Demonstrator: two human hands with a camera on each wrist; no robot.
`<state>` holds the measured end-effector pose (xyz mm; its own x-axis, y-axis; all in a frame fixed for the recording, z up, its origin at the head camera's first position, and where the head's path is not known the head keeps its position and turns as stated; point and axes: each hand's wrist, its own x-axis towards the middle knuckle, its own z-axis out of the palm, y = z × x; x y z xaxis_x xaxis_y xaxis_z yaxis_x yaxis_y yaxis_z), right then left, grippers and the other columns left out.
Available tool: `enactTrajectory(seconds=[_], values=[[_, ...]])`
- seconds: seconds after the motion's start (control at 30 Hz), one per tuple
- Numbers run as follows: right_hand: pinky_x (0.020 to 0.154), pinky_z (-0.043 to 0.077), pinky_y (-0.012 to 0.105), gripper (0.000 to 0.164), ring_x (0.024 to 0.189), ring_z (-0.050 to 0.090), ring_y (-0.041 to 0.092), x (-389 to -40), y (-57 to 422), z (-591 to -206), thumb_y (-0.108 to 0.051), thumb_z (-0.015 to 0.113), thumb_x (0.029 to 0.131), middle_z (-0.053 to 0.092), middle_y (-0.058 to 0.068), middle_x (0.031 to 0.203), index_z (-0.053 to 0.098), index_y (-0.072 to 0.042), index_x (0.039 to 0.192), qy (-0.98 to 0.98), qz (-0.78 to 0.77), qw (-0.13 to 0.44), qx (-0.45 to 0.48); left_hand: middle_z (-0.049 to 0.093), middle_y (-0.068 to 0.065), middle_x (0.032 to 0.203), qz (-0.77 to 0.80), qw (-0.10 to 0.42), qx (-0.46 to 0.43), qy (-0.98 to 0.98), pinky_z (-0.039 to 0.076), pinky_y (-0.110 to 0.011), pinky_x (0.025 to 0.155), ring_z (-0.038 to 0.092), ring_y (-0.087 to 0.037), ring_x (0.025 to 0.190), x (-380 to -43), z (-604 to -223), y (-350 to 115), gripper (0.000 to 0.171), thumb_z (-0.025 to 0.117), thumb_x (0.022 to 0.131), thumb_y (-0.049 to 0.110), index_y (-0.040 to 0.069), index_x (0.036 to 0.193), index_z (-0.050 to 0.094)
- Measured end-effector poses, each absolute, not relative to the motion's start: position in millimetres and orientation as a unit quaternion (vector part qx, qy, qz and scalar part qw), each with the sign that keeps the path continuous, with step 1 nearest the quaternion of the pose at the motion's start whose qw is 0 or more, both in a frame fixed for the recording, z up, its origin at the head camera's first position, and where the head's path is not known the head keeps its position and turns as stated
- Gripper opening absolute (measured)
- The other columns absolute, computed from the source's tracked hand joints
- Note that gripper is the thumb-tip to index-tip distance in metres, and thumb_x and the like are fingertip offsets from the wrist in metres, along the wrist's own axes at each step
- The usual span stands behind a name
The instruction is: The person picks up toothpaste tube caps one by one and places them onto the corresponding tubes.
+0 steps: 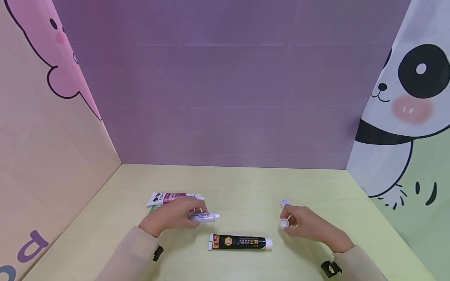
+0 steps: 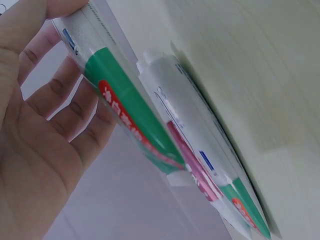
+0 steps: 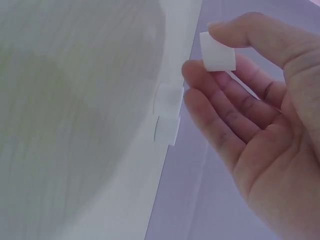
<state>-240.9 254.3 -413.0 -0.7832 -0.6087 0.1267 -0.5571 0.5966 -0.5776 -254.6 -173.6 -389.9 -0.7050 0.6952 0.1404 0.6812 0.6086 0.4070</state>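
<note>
My left hand [image 1: 175,214] grips a white toothpaste tube [image 1: 207,217] with a green and red label, its bare nozzle pointing right. In the left wrist view this held tube [image 2: 117,95] slants above two more toothpaste tubes. One is white with a green end [image 2: 200,120]; the other has a purple band [image 2: 192,167]. Between thumb and fingertips, my right hand [image 1: 304,223] pinches a white cap [image 1: 284,223]. Two further white caps [image 3: 168,100] rest on the table side by side in the right wrist view, just beyond the fingertips.
A black toothpaste tube [image 1: 239,242] with a white cap on lies across the table [image 1: 246,267], between the hands and nearer the front. The purple-labelled tube [image 1: 172,197] shows behind my left hand. Panels stand at the left, back and right of the table.
</note>
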Motion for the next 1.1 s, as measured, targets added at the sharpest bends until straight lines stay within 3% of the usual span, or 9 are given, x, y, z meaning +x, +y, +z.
enactTrajectory(seconds=[0.23,0.53,0.83,1.1], values=[[0.073,0.054,0.029,0.024,0.08,0.063,0.005,-241,250,-413,-0.008,0.077,0.086,0.063,-0.009,0.095,0.06,-0.015,0.101,0.884,-0.313,0.022,-0.347,0.059,0.011,0.091,0.22,0.016,0.393,0.893,0.048,-0.027,0.075,0.053,-0.008,0.081,-258,-390,-165,0.028,0.074,0.08,0.006,0.023,0.102,0.068],[0.076,0.054,0.03,0.028,0.082,0.062,0.005,-240,241,-411,-0.008,0.08,0.083,0.061,-0.011,0.092,0.059,-0.016,0.1,0.881,-0.303,0.001,-0.362,0.054,0.013,0.085,0.223,0.015,0.402,0.888,0.046,-0.024,0.068,0.05,-0.007,0.074,-257,-388,-155,0.029,0.073,0.08,0.006,0.023,0.103,0.068],[0.074,0.053,0.028,0.026,0.081,0.06,0.004,-240,233,-411,-0.007,0.078,0.084,0.06,-0.012,0.093,0.062,-0.018,0.101,0.879,-0.29,-0.025,-0.379,0.055,0.012,0.085,0.219,0.005,0.412,0.884,0.046,-0.025,0.07,0.05,-0.007,0.075,-259,-386,-148,0.029,0.073,0.079,0.006,0.023,0.103,0.067],[0.073,0.053,0.029,0.026,0.084,0.06,0.005,-238,225,-408,-0.008,0.077,0.086,0.064,-0.011,0.103,0.067,-0.013,0.11,0.873,-0.283,-0.05,-0.393,0.057,0.012,0.088,0.232,0.022,0.417,0.879,0.047,-0.024,0.068,0.051,-0.008,0.075,-262,-385,-132,0.028,0.073,0.081,0.007,0.023,0.104,0.068]])
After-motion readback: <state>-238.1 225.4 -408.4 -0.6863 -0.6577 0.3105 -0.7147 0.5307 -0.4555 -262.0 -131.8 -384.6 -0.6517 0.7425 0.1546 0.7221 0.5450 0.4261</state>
